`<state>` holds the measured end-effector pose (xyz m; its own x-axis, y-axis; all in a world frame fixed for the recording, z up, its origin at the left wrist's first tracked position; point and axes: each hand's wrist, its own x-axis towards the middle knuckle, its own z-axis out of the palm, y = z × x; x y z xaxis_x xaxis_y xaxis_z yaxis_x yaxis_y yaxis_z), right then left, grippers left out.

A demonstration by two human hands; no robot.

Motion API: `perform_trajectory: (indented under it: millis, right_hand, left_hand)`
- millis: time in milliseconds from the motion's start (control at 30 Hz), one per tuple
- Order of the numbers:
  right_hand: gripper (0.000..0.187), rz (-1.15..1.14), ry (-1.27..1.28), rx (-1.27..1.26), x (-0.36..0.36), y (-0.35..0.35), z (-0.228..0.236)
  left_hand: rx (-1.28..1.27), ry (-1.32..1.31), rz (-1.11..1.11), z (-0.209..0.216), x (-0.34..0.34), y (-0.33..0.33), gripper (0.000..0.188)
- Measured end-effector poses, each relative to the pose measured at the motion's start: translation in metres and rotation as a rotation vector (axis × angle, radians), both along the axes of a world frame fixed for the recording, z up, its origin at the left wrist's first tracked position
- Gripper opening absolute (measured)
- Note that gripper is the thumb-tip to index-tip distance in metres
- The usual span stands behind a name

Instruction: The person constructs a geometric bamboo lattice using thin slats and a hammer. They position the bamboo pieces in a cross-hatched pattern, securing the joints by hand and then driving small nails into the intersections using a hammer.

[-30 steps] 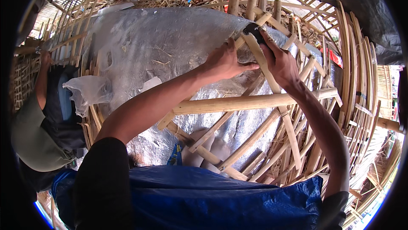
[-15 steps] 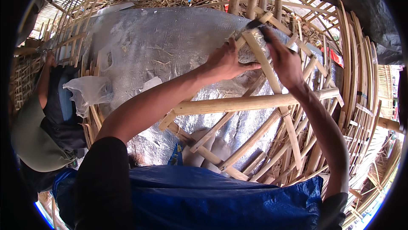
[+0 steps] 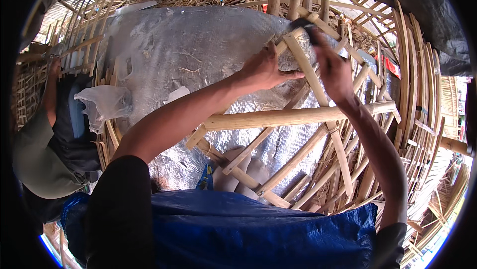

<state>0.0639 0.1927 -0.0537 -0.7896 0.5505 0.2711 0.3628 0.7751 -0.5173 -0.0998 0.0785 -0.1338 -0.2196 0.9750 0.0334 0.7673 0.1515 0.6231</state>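
Left grip (image 3: pixel 263 71): closed on the upper end of a bamboo frame (image 3: pixel 276 118), whose long crossbar runs below both hands. Right grip (image 3: pixel 336 74): wrapped around a dark tool (image 3: pixel 303 24), blurred, its head up and left of the fingers, near the frame's top corner. A silver foil sheet (image 3: pixel 164 35) spreads left of the left grip, a translucent plastic bag (image 3: pixel 102 102) farther left, blue sheeting (image 3: pixel 263 234) below both grips.
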Motion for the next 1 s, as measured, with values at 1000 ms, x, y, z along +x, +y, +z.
perform_trajectory:
  millis: [1000]
  right_hand:
    - [0.032, -0.039, 0.089, 0.042, -0.002, -0.006, -0.012]
  left_hand:
    - [-0.076, 0.088, 0.007, 0.008, 0.003, 0.004, 0.115]
